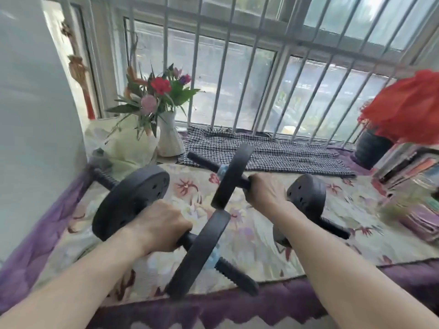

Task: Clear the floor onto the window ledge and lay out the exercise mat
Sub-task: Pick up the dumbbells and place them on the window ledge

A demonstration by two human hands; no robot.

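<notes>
Open floral-covered window ledge beneath and ahead of both hands, bounded by its purple front edge just below the wrists, window bars beyond, white vase ahead-left, stacked books to the right. Left hand clamped around left dumbbell bar. Right hand clamped around right dumbbell bar, both over the ledge.

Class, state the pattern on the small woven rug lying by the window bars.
The woven rug has a dark-and-white houndstooth check, seen in the head view.
</notes>
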